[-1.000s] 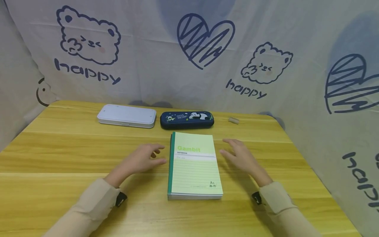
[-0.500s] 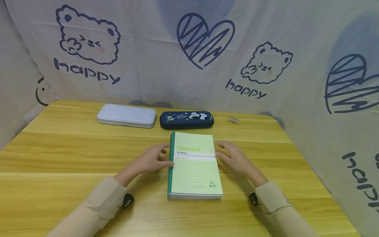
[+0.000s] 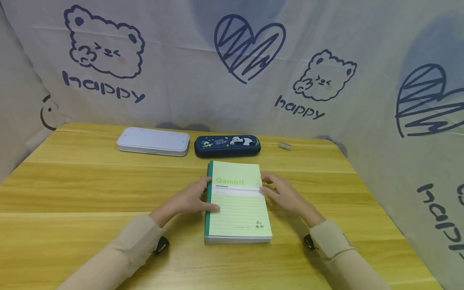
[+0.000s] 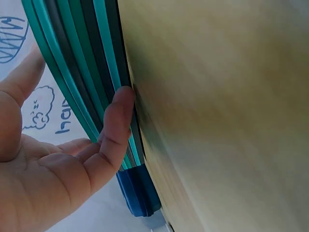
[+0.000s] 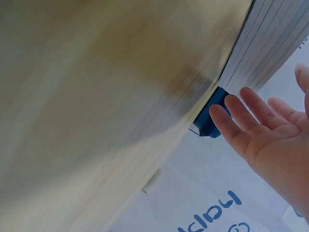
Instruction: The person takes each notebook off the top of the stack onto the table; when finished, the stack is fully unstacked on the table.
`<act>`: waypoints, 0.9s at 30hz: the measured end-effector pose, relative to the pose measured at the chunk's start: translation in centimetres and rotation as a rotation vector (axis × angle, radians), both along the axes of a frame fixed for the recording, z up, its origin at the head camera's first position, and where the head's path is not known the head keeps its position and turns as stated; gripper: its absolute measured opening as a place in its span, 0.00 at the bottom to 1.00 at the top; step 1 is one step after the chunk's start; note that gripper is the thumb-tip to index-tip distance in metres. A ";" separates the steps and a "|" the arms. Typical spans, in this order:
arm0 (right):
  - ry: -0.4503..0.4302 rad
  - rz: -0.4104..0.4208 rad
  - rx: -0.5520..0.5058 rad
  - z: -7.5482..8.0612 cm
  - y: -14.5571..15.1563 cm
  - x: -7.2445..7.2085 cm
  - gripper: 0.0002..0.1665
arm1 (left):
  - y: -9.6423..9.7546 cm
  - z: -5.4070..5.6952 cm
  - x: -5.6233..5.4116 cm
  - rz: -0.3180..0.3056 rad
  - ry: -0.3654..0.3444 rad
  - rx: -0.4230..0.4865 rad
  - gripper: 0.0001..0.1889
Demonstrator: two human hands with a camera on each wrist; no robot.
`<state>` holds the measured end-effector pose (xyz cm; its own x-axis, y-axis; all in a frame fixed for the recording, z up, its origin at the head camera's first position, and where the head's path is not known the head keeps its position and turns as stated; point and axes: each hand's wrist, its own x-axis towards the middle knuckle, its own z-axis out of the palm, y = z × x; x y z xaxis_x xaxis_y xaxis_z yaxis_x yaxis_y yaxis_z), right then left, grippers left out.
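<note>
A stack of several notebooks (image 3: 237,217) lies on the wooden table, a pale green "Gambit" cover on top. In the left wrist view, the spines (image 4: 79,53) show in green, teal and black bands. My left hand (image 3: 190,198) is at the spine side; its fingers touch the spines, and its thumb reaches over the top cover's edge. On the opposite side my right hand (image 3: 286,195) has its fingers loosely extended beside the page edges (image 5: 265,38). Its thumb is at the cover's right edge; whether it touches is unclear.
Behind the stack lies a dark blue panda pencil case (image 3: 227,146), with a white flat case (image 3: 153,141) to its left. A small beige piece (image 3: 284,146) sits farther right. A printed cloth (image 3: 174,80) hangs behind the table (image 3: 90,189).
Both hands have moved inward to the notebook stack. The left thumb has come over the cover, and the right fingers have closed in on the right edge. The stack has stayed in place.
</note>
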<state>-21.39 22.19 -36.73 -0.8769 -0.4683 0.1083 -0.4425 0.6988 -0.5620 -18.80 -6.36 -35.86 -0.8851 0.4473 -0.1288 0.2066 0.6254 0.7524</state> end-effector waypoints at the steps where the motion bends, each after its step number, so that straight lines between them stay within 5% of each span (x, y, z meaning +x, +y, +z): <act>1: -0.012 -0.001 -0.002 0.0 0.0 0.0 0.29 | 0.1 -0.1 0.0 0.003 -0.003 -0.006 0.47; 10: -0.078 0.007 -0.044 -0.3 -0.2 0.0 0.30 | 1.1 -0.1 0.2 0.022 0.010 -0.091 0.52; 27: -0.108 0.022 -0.034 -0.7 -0.2 -0.3 0.32 | 0.7 1.0 0.3 0.103 -0.020 -0.089 0.46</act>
